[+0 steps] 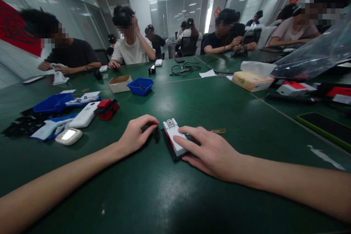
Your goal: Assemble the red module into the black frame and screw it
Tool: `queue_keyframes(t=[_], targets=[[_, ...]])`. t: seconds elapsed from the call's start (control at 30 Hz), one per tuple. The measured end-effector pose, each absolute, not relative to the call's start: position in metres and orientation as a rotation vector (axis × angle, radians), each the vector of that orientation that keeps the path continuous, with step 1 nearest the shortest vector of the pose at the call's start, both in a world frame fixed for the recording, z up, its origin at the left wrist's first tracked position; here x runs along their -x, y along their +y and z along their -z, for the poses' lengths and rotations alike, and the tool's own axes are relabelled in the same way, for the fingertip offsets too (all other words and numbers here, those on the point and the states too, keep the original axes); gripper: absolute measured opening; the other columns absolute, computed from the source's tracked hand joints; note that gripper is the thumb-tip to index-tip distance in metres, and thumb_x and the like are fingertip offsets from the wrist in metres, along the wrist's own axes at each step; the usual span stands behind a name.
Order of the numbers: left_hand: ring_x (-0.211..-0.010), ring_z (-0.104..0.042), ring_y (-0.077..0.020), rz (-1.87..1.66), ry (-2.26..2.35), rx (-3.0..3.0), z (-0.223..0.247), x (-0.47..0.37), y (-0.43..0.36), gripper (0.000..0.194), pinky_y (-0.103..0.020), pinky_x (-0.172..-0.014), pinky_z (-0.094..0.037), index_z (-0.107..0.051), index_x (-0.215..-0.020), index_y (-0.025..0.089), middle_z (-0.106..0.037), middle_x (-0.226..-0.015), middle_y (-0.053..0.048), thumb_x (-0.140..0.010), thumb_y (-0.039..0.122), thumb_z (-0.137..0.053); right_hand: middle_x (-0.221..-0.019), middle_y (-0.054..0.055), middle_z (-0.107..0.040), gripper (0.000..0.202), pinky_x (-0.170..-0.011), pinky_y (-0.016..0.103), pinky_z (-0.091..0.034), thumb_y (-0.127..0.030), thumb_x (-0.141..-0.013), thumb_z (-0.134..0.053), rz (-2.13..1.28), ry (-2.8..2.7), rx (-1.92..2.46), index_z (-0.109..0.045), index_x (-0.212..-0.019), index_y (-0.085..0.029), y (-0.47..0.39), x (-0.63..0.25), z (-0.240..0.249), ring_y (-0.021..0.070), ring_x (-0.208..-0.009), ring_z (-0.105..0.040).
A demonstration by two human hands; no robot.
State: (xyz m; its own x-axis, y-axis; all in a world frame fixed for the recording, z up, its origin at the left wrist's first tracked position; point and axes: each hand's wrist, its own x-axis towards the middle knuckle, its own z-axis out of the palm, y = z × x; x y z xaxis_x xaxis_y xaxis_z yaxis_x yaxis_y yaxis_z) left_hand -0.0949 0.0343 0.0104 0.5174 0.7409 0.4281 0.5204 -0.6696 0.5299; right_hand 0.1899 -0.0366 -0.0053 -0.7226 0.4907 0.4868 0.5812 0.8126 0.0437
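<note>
A white box-shaped device with red showing along its side lies on a black base on the green table. My right hand grips it, two fingers pressed on its top and the thumb low at its near right side. To the left of the device, my left hand is closed in a pinch on a small black piece; its exact kind is too dark to make out. Partly hidden behind my right hand lies a thin tool with a yellowish handle.
At the left are a blue bin, a white power bank, a red-and-black device and a small white gadget. Ahead stand a cardboard box and another blue tray. Tissues lie right. Several people sit around.
</note>
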Motion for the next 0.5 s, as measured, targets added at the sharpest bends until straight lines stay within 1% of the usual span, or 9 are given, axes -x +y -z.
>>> queue_keyframes(t=[0.07, 0.17, 0.23, 0.3, 0.33, 0.4, 0.5], targets=[[-0.087, -0.07, -0.0198, -1.066, 1.031, -2.35, -0.011, 0.094, 0.031, 0.01, -0.032, -0.082, -0.057, -0.07, -0.096, 0.017, -0.074, -0.096, -0.007, -0.094, 0.021, -0.061, -0.141, 0.024, -0.058, 0.049, -0.085, 0.051, -0.058, -0.029, -0.101, -0.056, 0.224, -2.533, 0.791, -0.048, -0.146, -0.013, -0.036, -0.191, 0.005, 0.0345, -0.11, -0.064], [-0.087, -0.068, -0.018, -1.293, 0.986, -2.166, -0.01, 0.087, 0.019, 0.006, -0.03, -0.08, -0.056, -0.069, -0.096, 0.018, -0.071, -0.096, -0.006, -0.095, 0.019, -0.063, -0.144, 0.025, -0.056, 0.057, -0.091, 0.052, -0.054, -0.04, -0.102, -0.057, 0.128, -2.488, 0.769, -0.042, -0.149, -0.012, -0.035, -0.193, 0.005, 0.0351, -0.118, -0.061], [-0.087, -0.068, -0.0174, -1.366, 0.92, -2.09, -0.007, 0.079, 0.009, 0.006, -0.029, -0.079, -0.056, -0.069, -0.096, 0.019, -0.071, -0.095, -0.005, -0.096, 0.017, -0.062, -0.146, 0.025, -0.055, 0.064, -0.096, 0.052, -0.052, -0.046, -0.102, -0.057, 0.07, -2.451, 0.746, -0.037, -0.152, -0.013, -0.035, -0.195, 0.006, 0.0344, -0.123, -0.059], [-0.089, -0.069, -0.0177, -1.358, 0.804, -2.107, -0.005, 0.071, -0.001, 0.008, -0.03, -0.08, -0.057, -0.069, -0.097, 0.019, -0.072, -0.096, -0.006, -0.097, 0.015, -0.061, -0.145, 0.023, -0.056, 0.067, -0.099, 0.052, -0.051, -0.049, -0.101, -0.058, 0.056, -2.42, 0.715, -0.034, -0.154, -0.015, -0.035, -0.195, 0.007, 0.0342, -0.127, -0.058], [-0.09, -0.069, -0.0178, -1.344, 0.74, -2.134, -0.004, 0.068, -0.005, 0.01, -0.03, -0.081, -0.057, -0.069, -0.098, 0.019, -0.073, -0.097, -0.007, -0.097, 0.014, -0.062, -0.143, 0.023, -0.057, 0.067, -0.099, 0.052, -0.051, -0.048, -0.101, -0.058, 0.069, -2.41, 0.69, -0.034, -0.154, -0.015, -0.035, -0.196, 0.008, 0.0343, -0.126, -0.058], [-0.092, -0.07, -0.0175, -1.317, 0.64, -2.183, -0.003, 0.063, -0.011, 0.013, -0.03, -0.083, -0.057, -0.07, -0.101, 0.02, -0.074, -0.099, -0.006, -0.096, 0.01, -0.062, -0.14, 0.022, -0.058, 0.059, -0.097, 0.051, -0.052, -0.043, -0.102, -0.058, 0.126, -2.412, 0.623, -0.04, -0.15, -0.016, -0.036, -0.195, 0.008, 0.034, -0.125, -0.059], [-0.094, -0.07, -0.0162, -1.3, 0.59, -2.198, -0.003, 0.061, -0.013, 0.02, -0.028, -0.084, -0.056, -0.07, -0.104, 0.021, -0.074, -0.102, -0.005, -0.095, 0.005, -0.062, -0.143, 0.02, -0.055, 0.044, -0.099, 0.051, -0.051, -0.029, -0.102, -0.057, 0.229, -2.435, 0.521, -0.049, -0.145, -0.02, -0.039, -0.193, 0.008, 0.0338, -0.13, -0.055]])
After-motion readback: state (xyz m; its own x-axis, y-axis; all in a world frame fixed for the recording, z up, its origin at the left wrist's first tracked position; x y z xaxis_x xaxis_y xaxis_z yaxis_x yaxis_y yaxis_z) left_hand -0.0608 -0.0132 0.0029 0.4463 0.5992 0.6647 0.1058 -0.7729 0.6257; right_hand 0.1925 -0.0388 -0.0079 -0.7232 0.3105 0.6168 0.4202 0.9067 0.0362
